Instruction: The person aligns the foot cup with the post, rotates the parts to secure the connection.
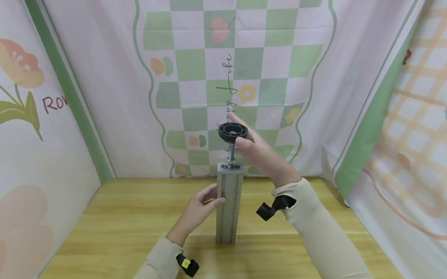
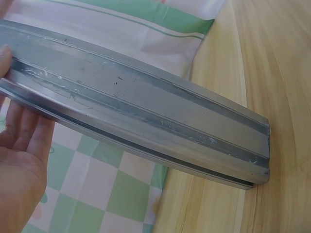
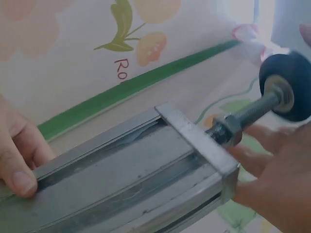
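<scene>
Beige sleeves (image 1: 321, 231) on both my arms, nearest the camera; a black mount (image 1: 273, 207) on the right wrist, another with a yellow patch, the yellow-patched mount (image 1: 188, 266), on the left. My left hand (image 1: 198, 207) grips the metal bar (image 1: 229, 210) partway up: fingers curled round one side, thumb against it, opening about as wide as the bar. Bar stands on end on the wooden desk (image 1: 137, 226), grooves down its faces, some scuffs. End plate (image 1: 230, 167) on top, two screws showing. A threaded bolt (image 1: 231, 151) rises from it, with a nut (image 3: 234, 128) low on the shaft. Black disc (image 1: 225, 137) caps the bolt, blurred in the right wrist view. My right hand (image 1: 259, 150) is up beside the disc, fingers spread fairly wide and mostly straight, thumb at the rim; can't tell how firmly it touches. Behind, a green-and-white checked cloth (image 1: 191, 95) with lettering; left, a flower-print curtain (image 1: 15, 165); right, an orange-checked curtain (image 1: 434, 155).
</scene>
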`<state>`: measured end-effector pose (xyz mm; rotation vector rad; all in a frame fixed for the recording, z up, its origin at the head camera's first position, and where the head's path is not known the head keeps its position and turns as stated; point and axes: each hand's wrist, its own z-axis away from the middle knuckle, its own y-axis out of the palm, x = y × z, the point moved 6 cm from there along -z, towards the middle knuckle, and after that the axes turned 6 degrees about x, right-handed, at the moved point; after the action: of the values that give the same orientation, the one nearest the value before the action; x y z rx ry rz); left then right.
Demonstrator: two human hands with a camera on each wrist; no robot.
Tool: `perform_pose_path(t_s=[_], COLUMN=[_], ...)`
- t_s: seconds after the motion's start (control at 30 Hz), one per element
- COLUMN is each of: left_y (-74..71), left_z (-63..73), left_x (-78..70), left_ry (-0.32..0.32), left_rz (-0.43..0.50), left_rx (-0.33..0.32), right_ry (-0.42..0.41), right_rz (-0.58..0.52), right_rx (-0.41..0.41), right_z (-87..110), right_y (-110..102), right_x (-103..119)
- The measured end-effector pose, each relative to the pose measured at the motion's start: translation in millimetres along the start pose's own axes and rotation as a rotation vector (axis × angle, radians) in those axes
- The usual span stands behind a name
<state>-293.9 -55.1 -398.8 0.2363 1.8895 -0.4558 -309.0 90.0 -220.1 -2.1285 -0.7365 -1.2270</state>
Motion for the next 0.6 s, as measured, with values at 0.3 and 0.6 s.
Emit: perform_pose_path(t_s=[0.3,0.6], left_y=[1.0,0.4], left_z=[0.2,0.3], left_x=[-0.1,0.6], left_ry=[-0.004,0.01], left_rz=[0.01,0.016], left_rx=[0.01,0.005], right_ry=[-0.012,-0.038], right_rz=[-0.204,-0.282], right_rx=[0.135,0.151], right_z=[-4.0,-3.4], right_y=[2.9,2.8], right_x=[-9.2,-7.8])
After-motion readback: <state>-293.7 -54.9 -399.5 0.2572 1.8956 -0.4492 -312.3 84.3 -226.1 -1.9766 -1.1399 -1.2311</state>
